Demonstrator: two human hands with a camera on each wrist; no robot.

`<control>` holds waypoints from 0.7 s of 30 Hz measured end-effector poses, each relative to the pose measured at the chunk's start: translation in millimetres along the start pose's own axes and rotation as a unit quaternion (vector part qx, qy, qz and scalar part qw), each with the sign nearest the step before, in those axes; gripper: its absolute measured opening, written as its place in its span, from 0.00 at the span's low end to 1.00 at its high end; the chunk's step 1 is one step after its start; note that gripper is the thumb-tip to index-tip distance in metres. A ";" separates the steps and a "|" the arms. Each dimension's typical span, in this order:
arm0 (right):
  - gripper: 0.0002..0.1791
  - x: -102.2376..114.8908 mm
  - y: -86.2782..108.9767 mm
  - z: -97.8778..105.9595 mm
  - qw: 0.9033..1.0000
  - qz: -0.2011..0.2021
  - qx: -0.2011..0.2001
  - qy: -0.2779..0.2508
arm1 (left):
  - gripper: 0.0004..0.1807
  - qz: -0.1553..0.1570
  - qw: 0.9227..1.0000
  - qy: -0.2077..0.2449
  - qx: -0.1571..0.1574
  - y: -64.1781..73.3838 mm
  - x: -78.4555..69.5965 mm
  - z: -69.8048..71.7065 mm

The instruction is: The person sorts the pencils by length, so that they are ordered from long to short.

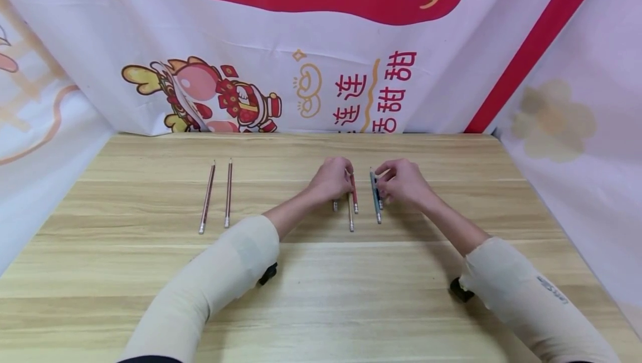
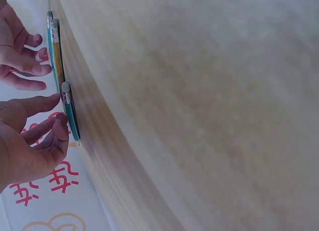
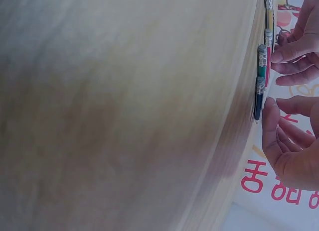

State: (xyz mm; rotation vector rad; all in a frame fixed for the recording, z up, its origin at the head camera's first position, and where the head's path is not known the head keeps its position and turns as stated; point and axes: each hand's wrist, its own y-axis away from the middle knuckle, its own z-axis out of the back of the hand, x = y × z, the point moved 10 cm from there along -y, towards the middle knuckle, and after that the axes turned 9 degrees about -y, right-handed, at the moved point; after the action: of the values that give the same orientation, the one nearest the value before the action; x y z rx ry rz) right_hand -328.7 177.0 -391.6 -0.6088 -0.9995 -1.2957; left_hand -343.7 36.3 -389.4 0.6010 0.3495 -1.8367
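angled both arms (image 1: 215,268) forward, inward | placed left hand (image 1: 333,178) near right hand (image 1: 403,182), apart | bent fingers (image 2: 45,129) loosely

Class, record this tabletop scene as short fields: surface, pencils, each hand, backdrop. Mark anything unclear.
Surface: wood-grain table
Set apart, left side: two reddish-brown pencils
Near the hands: red pencil, yellowish pencil, teal pencil, dark pencil, plus a partly hidden pencil
Eraser ends: toward the person
Left hand: at the red and yellowish pencils; grip unclear
Right hand: fingers bent beside the teal and dark pencils; grip unclear
Backdrop: white cloth with red lettering and cartoon figures
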 end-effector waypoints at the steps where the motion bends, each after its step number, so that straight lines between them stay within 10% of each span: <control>1: 0.17 0.2 -0.3 -0.1 1.000 0.002 0.000 0.001 | 0.18 0.002 1.000 -0.002 0.000 0.0 0.2 0.1; 9: 0.16 2.0 -3.4 -1.6 1.000 0.007 -0.001 0.023 | 0.04 0.020 0.999 -0.030 0.004 -3.6 1.1 -3.1; 15: 0.17 0.8 -4.2 -3.0 1.000 -0.004 0.000 0.028 | 0.19 0.036 0.998 -0.055 -0.008 -6.1 3.3 -1.5; 21: 0.17 1.1 -4.9 -2.9 1.000 -0.008 0.001 0.027 | 0.10 0.033 0.998 -0.042 -0.027 -5.2 2.4 3.8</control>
State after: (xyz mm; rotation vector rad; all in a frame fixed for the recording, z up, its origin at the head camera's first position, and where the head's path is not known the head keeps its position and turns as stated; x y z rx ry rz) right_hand -332.7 173.0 -392.8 -0.5621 -0.9628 -1.3189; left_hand -350.1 34.3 -387.9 0.4907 0.3189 -1.7774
